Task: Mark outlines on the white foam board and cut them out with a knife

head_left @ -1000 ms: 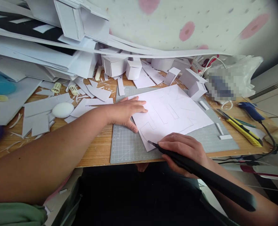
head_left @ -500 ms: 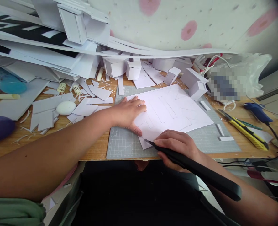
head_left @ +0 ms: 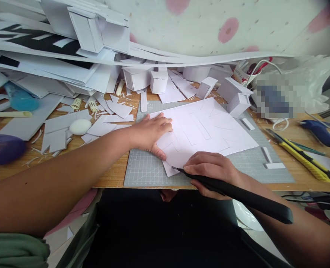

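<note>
A white foam board sheet (head_left: 217,130) with pencilled outlines lies slantwise on a grey cutting mat (head_left: 142,167). Pressing flat on its left edge is my left hand (head_left: 150,134), fingers spread and holding nothing. My right hand (head_left: 212,173) is closed round a black craft knife (head_left: 245,197). The knife's blade tip touches the board near its lower left corner, just below my left thumb. Small white strips (head_left: 273,166) lie on the mat's right side.
White offcuts (head_left: 55,130) and a white egg-shaped object (head_left: 80,127) lie to the left. White model boxes (head_left: 137,78) line the back. At the right are a yellow utility knife (head_left: 307,156), a blue glue gun (head_left: 321,132) and a plastic bag (head_left: 318,82).
The view has shifted slightly. The black knife's back end is raised a little, while its tip stays near the board's lower left corner. My left hand keeps its place on the board.
</note>
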